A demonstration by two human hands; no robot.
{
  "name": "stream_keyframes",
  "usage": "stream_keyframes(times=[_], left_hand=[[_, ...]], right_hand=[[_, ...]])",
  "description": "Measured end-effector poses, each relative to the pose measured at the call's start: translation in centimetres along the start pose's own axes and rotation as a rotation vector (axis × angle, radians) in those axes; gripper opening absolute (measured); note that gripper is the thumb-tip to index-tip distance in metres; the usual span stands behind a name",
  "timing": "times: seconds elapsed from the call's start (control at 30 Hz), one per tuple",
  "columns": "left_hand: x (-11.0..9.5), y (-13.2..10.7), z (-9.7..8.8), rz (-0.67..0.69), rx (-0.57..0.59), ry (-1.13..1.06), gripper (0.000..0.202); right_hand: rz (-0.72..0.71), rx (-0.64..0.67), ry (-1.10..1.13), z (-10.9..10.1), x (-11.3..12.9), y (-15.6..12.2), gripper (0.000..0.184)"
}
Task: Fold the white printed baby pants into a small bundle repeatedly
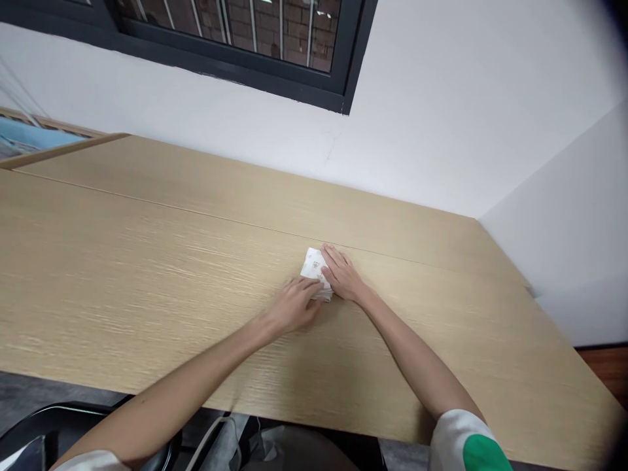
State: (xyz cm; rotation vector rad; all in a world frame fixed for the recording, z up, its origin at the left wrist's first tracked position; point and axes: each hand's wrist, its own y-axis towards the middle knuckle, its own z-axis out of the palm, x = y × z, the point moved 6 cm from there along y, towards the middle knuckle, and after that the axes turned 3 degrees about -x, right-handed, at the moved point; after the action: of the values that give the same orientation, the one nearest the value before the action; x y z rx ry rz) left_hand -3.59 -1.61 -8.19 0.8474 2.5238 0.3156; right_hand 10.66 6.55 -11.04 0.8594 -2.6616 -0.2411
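A small white folded cloth or paper [314, 263], printed with little marks and dark characters, lies on the wooden table. My right hand [341, 273] rests flat on its right side, fingers stretched out and pointing away from me. At its near left edge is my left hand [296, 305], slightly blurred. Its fingers lie over the top and the thumb sits at the near side, with the layered near edge between them. Part of the folded piece is hidden beneath both hands.
The light wooden table [161, 261] runs up to a white wall [422, 124], with a thin seam across its top. A dark-framed window [235, 59] is set in the wall. Below the near edge are a black chair [63, 418] and a pale cable [209, 437].
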Motion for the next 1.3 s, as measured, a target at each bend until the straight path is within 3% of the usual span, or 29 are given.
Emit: stream_keyframes(times=[0.2,0.37,0.53,0.73,0.9,1.03,1.13,1.3], left_hand=[[3.3,0.9,-1.9,-0.281,-0.133,0.056,0.032],[4.3,1.0,-1.4,-0.417,-0.068,0.079,0.039],[4.0,0.9,-0.5,-0.401,-0.082,-0.037,0.045],[2.2,0.9,0.1,-0.237,-0.061,-0.225,0.048],[-0.7,0.5,0.0,-0.028,0.05,-0.308,0.05],[-4.3,-0.4,0.8,0.13,0.238,-0.405,0.048],[-8.4,-1.7,1.4,0.252,0.374,-0.423,0.045],[-17.4,-6.0,2.2,0.477,0.545,-0.459,0.044]], right_hand=[[0.014,-0.038,-0.1,-0.2,0.5,-0.5,0.063],[0.049,-0.08,-0.22,-0.8,1.1,-0.8,0.065],[0.092,-0.087,-0.269,-1.3,1.7,-1.5,0.068],[0.119,-0.119,-0.305,-2.5,3.5,-4.5,0.059],[0.169,-0.142,-0.337,-4.2,5.3,-9.2,0.048],[0.26,-0.154,-0.327,-5.7,7.1,-14.5,0.033],[0.367,-0.216,-0.252,-6.6,8.6,-19.5,0.023],[0.598,-0.337,0.055,-8.6,10.9,-29.7,0.011]])
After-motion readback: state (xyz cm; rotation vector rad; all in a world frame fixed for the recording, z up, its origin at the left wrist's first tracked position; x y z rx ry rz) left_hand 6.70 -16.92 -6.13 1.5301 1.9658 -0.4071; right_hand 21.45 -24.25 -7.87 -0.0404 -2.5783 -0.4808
